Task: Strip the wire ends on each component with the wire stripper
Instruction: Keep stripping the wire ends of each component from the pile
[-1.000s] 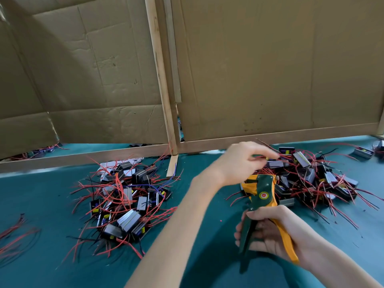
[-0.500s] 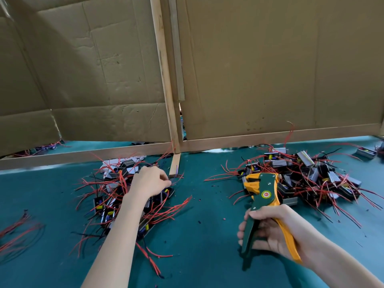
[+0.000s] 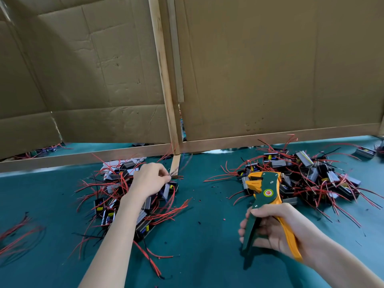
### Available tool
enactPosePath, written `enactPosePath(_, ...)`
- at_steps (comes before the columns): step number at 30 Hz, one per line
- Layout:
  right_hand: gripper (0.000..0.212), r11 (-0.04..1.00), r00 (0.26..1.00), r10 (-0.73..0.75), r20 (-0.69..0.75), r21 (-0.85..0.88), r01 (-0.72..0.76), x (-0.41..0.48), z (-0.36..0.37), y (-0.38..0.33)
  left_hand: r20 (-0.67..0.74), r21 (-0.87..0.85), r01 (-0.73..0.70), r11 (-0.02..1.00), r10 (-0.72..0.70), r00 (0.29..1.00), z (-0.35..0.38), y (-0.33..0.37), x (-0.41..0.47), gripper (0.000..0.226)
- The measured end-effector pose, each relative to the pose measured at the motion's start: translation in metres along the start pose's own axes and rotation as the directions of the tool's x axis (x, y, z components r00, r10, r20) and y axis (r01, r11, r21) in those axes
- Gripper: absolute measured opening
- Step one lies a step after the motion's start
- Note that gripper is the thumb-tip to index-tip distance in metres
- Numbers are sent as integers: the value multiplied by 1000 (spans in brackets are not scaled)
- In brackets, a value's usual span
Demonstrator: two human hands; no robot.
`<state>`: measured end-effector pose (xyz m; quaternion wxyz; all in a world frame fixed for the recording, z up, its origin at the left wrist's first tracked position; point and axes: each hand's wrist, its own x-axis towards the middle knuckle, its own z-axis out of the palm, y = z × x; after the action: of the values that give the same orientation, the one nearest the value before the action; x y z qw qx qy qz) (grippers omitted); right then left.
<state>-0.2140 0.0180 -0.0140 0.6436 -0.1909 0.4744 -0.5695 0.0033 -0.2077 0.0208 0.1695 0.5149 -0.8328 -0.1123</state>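
Note:
Two heaps of small black and silver components with red and black wires lie on the teal table: the left pile [image 3: 124,196] and the right pile [image 3: 311,177]. My left hand [image 3: 150,179] sits on top of the left pile, its fingers curled and pinching wires there; which component they belong to is hidden. My right hand [image 3: 274,229] grips the handles of the green and yellow wire stripper [image 3: 264,190], whose jaws point up toward the right pile and hold no wire.
A cardboard wall [image 3: 270,69] on a wooden frame [image 3: 166,90] closes off the back of the table. Loose red and black wires [image 3: 16,235] lie at the left edge. A stray component [image 3: 365,152] sits at the far right. Bits of stripped insulation dot the teal table [image 3: 207,235].
My left hand left the right pile, crossed to the left pile and now pinches wires at its far side. The right hand and stripper have hardly moved.

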Motion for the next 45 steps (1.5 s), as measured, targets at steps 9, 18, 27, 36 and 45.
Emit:
enactPosePath(9, 16, 1000, 1000, -10, -12, -6, 10, -4, 4, -1, -322, -592, -204, 780, 3, 947, -26, 30, -9, 5)
enactPosePath(18, 14, 999, 999, -37, -14, -18, 37, -1, 1, 0, -109, -849, -176, 497, 161, 981, -8, 71, -24, 8)
enactPosePath(27, 11, 998, 999, -51, -2, -27, 51, -1, -1, -1, -232, -368, -331, 869, 259, 938, 7, 80, -24, 20)
enactPosePath(36, 15, 999, 998, -51, -22, 2, 51, 1, -4, -2, 277, -455, 208, 866, -84, 957, 38, 68, -18, 35)
enactPosePath(45, 12, 998, 998, -60, -14, -5, 60, 0, -3, -3, 274, 37, -436, 899, 410, 870, 43, 80, -28, 33)
